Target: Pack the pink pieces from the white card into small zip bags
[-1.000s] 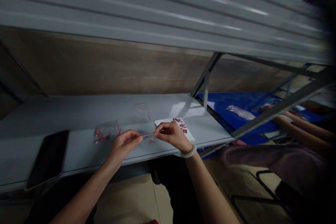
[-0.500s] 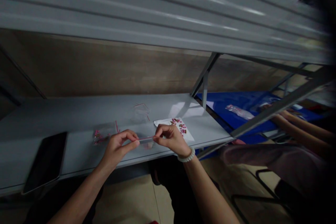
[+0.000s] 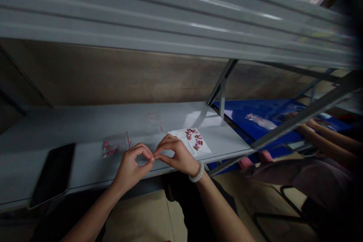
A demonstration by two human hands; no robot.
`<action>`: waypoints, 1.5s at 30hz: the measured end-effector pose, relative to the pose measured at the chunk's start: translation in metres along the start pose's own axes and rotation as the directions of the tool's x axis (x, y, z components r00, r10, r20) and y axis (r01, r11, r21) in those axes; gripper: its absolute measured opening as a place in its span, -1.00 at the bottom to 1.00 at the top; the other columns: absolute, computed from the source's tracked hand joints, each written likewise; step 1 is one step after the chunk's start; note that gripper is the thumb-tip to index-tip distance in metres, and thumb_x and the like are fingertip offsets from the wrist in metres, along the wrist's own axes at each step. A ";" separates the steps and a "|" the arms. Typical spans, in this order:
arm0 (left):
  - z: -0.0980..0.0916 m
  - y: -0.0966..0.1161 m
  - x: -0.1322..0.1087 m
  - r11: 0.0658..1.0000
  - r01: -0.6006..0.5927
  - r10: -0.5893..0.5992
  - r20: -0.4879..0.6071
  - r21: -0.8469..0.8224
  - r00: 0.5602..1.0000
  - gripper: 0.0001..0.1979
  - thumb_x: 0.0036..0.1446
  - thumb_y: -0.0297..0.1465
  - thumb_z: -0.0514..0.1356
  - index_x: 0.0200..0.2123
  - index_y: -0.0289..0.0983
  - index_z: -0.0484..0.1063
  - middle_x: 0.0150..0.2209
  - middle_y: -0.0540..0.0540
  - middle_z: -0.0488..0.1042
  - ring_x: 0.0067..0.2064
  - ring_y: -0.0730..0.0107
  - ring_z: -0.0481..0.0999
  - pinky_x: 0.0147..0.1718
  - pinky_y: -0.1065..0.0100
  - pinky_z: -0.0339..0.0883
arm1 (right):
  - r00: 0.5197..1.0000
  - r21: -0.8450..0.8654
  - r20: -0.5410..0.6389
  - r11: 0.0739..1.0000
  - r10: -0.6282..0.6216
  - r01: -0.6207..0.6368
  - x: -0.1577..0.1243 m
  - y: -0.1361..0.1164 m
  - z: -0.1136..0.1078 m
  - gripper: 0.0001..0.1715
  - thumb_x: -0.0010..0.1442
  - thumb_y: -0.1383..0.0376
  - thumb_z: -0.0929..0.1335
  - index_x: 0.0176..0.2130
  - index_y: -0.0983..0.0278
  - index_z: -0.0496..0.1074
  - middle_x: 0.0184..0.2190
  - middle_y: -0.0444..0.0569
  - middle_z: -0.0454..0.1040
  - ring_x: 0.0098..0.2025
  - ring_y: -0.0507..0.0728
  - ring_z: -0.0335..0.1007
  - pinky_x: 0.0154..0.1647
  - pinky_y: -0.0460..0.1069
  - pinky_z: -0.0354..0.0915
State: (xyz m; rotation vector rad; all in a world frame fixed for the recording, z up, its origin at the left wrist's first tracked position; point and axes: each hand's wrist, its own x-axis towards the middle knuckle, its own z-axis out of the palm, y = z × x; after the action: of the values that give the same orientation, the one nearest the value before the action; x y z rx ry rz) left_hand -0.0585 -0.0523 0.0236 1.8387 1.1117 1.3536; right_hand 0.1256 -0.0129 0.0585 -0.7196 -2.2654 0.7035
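Observation:
My left hand (image 3: 134, 164) and my right hand (image 3: 178, 155) meet at the fingertips over the front edge of the grey table. Both are closed in a pinch on the small clear zip bag, which is now almost wholly hidden behind the fingers. Left of them lies another clear zip bag (image 3: 111, 150) with a red strip and pink pieces inside. Beyond the hands is a flat clear zip bag (image 3: 154, 118). A white sheet (image 3: 204, 148) carrying several small pink-and-green pieces (image 3: 197, 141) rests to the right of my right hand.
A dark tablet (image 3: 53, 174) lies at the left on the grey table (image 3: 93, 121). Above runs a grey ribbed shelf (image 3: 141, 11) with metal struts (image 3: 222, 83). At right, another person's arms (image 3: 326, 136) reach over a blue table (image 3: 238, 115) holding a plastic bag (image 3: 261, 121).
My hands, earlier apart with the zip bag's red strip stretched between them, have come together fingertip to fingertip. My right hand has moved left, uncovering more of the white sheet.

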 end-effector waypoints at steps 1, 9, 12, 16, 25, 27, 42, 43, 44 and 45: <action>0.000 0.000 -0.001 1.000 0.009 -0.009 0.003 -0.001 1.000 -0.86 0.02 -0.56 0.21 -0.52 -0.26 0.36 -0.45 -0.01 0.43 -0.37 0.41 0.46 -0.33 0.38 0.30 | 1.000 0.000 0.010 1.000 -0.001 0.001 0.000 0.001 0.000 -0.93 0.12 0.29 0.44 -0.32 0.22 0.54 -0.37 -0.08 0.56 -0.22 0.12 0.39 -0.11 0.03 0.22; 0.008 0.005 -0.007 1.000 0.023 -0.023 -0.033 -0.002 0.999 -0.86 0.00 -0.57 0.20 -0.53 -0.27 0.36 -0.46 -0.01 0.42 -0.38 0.41 0.46 -0.35 0.38 0.29 | 0.999 -0.278 0.024 0.960 0.037 -0.029 -0.007 -0.006 0.009 -0.86 0.12 0.49 0.37 -0.36 0.26 0.46 -0.40 -0.08 0.51 -0.19 0.15 0.28 -0.16 0.05 0.08; 0.010 0.008 -0.010 0.999 0.054 -0.054 -0.043 0.000 0.998 -0.86 0.01 -0.55 0.21 -0.54 -0.27 0.37 -0.47 -0.01 0.42 -0.39 0.41 0.46 -0.35 0.38 0.29 | 0.999 -0.288 0.010 0.957 0.042 -0.037 -0.011 -0.006 0.008 -0.88 0.15 0.45 0.38 -0.35 0.24 0.46 -0.40 -0.07 0.50 -0.18 0.16 0.26 -0.14 0.06 0.06; 0.011 0.012 -0.016 0.995 0.103 -0.104 -0.032 -0.013 0.994 -0.87 0.01 -0.53 0.21 -0.53 -0.26 0.37 -0.46 -0.01 0.44 -0.39 0.39 0.48 -0.34 0.37 0.30 | 0.998 -0.179 0.045 0.984 0.032 -0.024 -0.017 0.001 0.003 -0.91 0.20 0.37 0.36 -0.34 0.21 0.48 -0.37 -0.08 0.52 -0.18 0.15 0.28 -0.13 0.05 0.08; 0.007 0.013 -0.021 0.986 0.155 -0.159 -0.061 -0.062 0.985 -0.87 0.01 -0.49 0.22 -0.54 -0.26 0.34 -0.48 -0.01 0.43 -0.40 0.41 0.47 -0.35 0.39 0.31 | 0.999 -0.177 0.051 0.984 0.007 0.002 -0.021 0.004 0.003 -0.91 0.22 0.33 0.35 -0.33 0.23 0.48 -0.38 -0.04 0.51 -0.18 0.16 0.30 -0.13 0.06 0.15; 0.004 0.013 -0.021 0.984 0.168 -0.172 -0.063 -0.068 0.983 -0.86 0.01 -0.47 0.22 -0.55 -0.26 0.34 -0.49 0.00 0.42 -0.41 0.41 0.46 -0.36 0.40 0.31 | 0.999 -0.105 0.042 0.994 -0.003 0.007 -0.022 0.009 0.000 -0.89 0.23 0.29 0.35 -0.32 0.23 0.49 -0.37 -0.03 0.52 -0.20 0.15 0.33 -0.13 0.05 0.19; -0.088 -0.035 0.009 0.914 0.132 -0.151 0.020 0.383 0.988 -0.55 0.10 -0.30 0.17 0.08 -0.19 0.25 0.05 -0.19 0.42 0.08 0.16 0.40 0.05 0.13 0.26 | 0.913 0.249 -0.265 0.937 0.309 -0.245 0.022 0.021 0.026 -0.85 0.16 0.32 0.30 -0.26 0.29 0.46 -0.36 -0.04 0.51 -0.35 0.07 0.40 -0.29 -0.04 0.29; -0.097 -0.044 0.012 0.848 0.106 -0.151 0.046 0.519 0.987 -0.53 0.02 -0.29 0.23 0.04 -0.20 0.33 0.06 -0.20 0.42 0.11 0.07 0.37 0.08 0.08 0.22 | 0.885 0.311 -0.304 0.915 0.352 -0.257 0.029 0.026 0.029 -0.84 0.13 0.32 0.30 -0.26 0.29 0.45 -0.37 -0.04 0.51 -0.36 0.07 0.40 -0.30 -0.04 0.29; -0.104 -0.053 0.014 0.795 0.082 -0.164 0.083 0.600 0.983 -0.48 -0.07 -0.28 0.28 0.02 -0.19 0.37 0.06 -0.20 0.43 0.12 0.00 0.36 0.09 0.06 0.20 | 0.859 0.381 -0.327 0.887 0.393 -0.261 0.036 0.030 0.031 -0.84 0.09 0.32 0.31 -0.27 0.29 0.44 -0.40 -0.06 0.50 -0.38 0.07 0.40 -0.31 -0.04 0.30; -0.110 -0.060 0.015 0.777 0.063 -0.192 0.141 0.626 0.971 -0.45 -0.12 -0.28 0.31 0.01 -0.19 0.40 0.07 -0.19 0.44 0.10 -0.01 0.38 0.07 0.08 0.23 | 0.837 0.454 -0.336 0.853 0.432 -0.257 0.043 0.033 0.034 -0.84 0.06 0.33 0.31 -0.29 0.29 0.42 -0.43 -0.07 0.49 -0.39 0.07 0.40 -0.31 -0.04 0.31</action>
State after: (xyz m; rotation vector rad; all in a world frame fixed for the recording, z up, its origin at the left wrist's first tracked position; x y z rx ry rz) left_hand -0.1781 -0.0118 0.0139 2.2308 1.6755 0.7333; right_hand 0.0838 0.0285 0.0331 -0.9915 -1.5361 1.0252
